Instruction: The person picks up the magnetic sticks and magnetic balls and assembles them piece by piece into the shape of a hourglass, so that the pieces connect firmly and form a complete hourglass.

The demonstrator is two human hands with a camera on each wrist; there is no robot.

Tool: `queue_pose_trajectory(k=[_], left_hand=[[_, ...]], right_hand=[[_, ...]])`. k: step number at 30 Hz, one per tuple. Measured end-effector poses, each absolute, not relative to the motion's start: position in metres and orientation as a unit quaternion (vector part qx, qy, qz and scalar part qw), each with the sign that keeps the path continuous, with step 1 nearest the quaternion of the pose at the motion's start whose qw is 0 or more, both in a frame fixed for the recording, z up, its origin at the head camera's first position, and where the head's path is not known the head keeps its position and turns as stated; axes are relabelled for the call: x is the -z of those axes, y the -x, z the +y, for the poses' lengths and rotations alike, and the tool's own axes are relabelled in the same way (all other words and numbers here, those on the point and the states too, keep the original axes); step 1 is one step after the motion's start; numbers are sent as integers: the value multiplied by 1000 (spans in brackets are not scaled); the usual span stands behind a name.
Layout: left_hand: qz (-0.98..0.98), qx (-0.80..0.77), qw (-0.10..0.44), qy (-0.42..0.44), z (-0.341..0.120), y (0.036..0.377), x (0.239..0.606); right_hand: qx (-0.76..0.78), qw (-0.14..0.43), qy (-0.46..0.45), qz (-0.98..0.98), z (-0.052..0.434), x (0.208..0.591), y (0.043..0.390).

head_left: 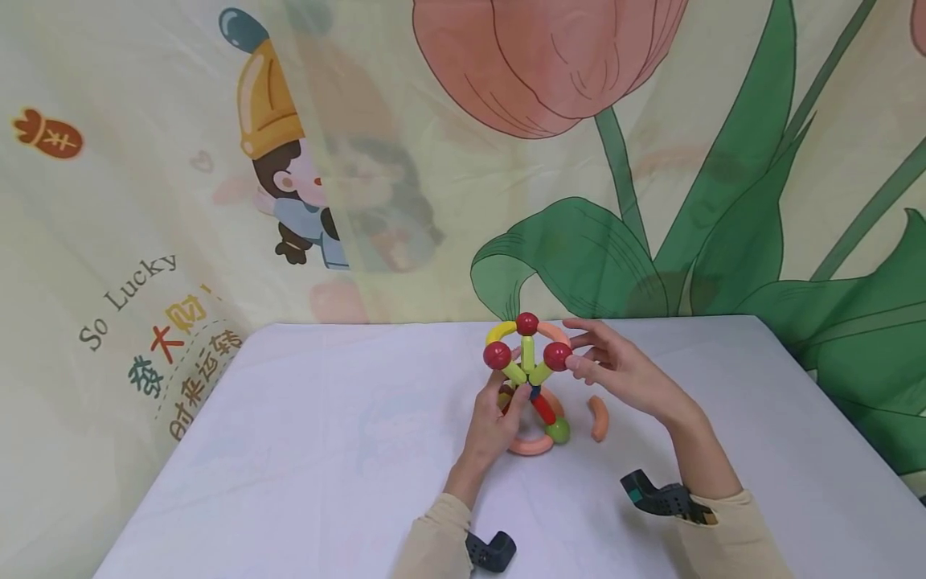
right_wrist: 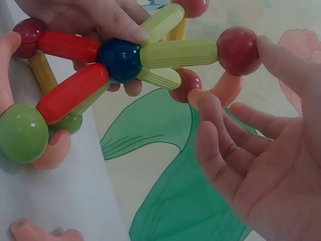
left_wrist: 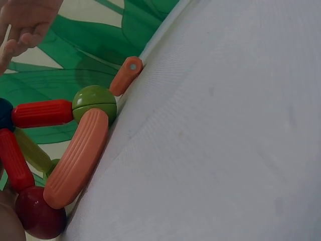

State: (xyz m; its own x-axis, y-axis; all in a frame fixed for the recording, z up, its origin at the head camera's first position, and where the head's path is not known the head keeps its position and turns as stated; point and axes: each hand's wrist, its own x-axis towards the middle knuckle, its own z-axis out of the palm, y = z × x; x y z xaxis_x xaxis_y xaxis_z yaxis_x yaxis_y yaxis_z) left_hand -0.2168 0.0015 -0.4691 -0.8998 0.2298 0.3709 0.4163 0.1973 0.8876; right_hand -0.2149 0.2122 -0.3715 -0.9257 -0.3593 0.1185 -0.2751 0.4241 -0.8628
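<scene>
A ball-and-stick toy model [head_left: 528,382] stands tilted above the table's middle. My left hand [head_left: 492,422] grips it near its dark blue centre ball [right_wrist: 119,60], thumb beside that ball. Light green sticks [right_wrist: 179,53] run from the blue ball to red balls, and red sticks [left_wrist: 42,114] lead down to a green ball [left_wrist: 94,103] and a dark red ball [left_wrist: 40,212]. With its thumb on the right red ball [right_wrist: 239,51] and a fingertip at another red ball [right_wrist: 185,86], my right hand [head_left: 625,370] holds the model's upper ring. Its other fingers are loosely bent.
A loose curved orange stick [head_left: 599,418] lies on the white tabletop [head_left: 325,450], right of the model. Behind the table hangs a printed cloth [head_left: 405,161] with tulips and cartoon figures. Dark wrist mounts [head_left: 665,494] sit at both sleeves.
</scene>
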Motion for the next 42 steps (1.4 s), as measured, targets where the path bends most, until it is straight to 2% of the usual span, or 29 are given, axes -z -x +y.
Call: queue_pose_trajectory(k=[11,24,28,31,42], left_hand=[[-768,600,81,210,1,200,439],[-762,614,68,193,2,201,441],[-761,619,86,177,3,213,462],[-757,620,110,172,3,221,476],[-754,615,157,168,1,224,473]], right_hand=[[458,39,197,866,228,380,217],[354,182,212,892,242,400,220],[339,217,213,890,245,407,221],[331,233,202,892,246,413,221],[329,266,172,889,249,420,225]])
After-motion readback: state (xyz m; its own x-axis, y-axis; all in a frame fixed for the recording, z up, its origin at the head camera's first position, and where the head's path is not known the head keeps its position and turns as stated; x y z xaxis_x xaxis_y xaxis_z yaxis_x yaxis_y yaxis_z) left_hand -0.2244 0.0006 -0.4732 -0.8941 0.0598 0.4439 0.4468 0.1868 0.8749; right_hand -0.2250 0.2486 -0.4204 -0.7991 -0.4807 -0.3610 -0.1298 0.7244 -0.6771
